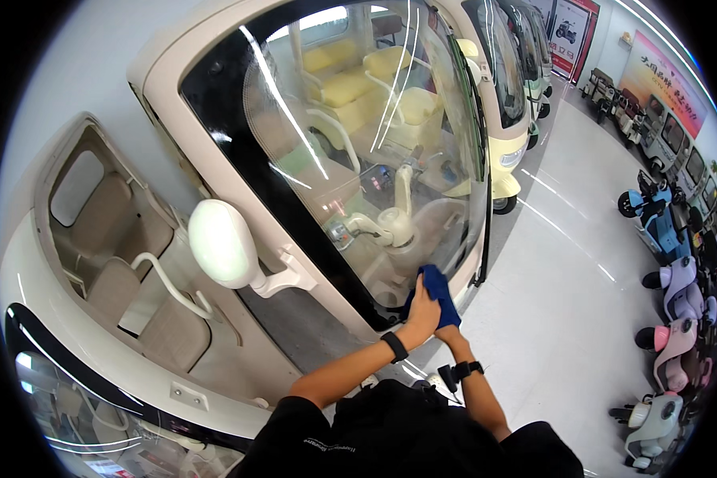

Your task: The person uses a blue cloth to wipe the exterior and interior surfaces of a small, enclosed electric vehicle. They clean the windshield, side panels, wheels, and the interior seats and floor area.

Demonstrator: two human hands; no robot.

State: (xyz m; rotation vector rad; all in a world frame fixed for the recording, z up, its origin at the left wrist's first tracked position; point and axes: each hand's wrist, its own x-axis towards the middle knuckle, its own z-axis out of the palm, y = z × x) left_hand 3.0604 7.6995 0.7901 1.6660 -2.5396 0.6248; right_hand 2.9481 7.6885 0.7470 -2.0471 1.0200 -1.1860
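Observation:
Both of my hands are together at the lower corner of the windshield (358,173) of a beige enclosed three-wheeler. A dark blue cloth (442,293) is bunched between them against the glass. My left hand (421,312) grips the cloth's left side, with its fingers pointing up the windshield. The cloth covers most of my right hand (448,332); only the part near the wrist shows, and its fingers are hidden. Through the glass I see handlebars (394,227) and yellow seats (346,86). A long black wiper (484,239) runs along the windshield's right edge.
A white side mirror (222,244) sticks out left of the windshield. Beside me on the left stands another beige vehicle (245,352) with brown seats. A yellow three-wheeler (502,173) is parked beyond. Several scooters (675,352) line the right side of the glossy floor (561,239).

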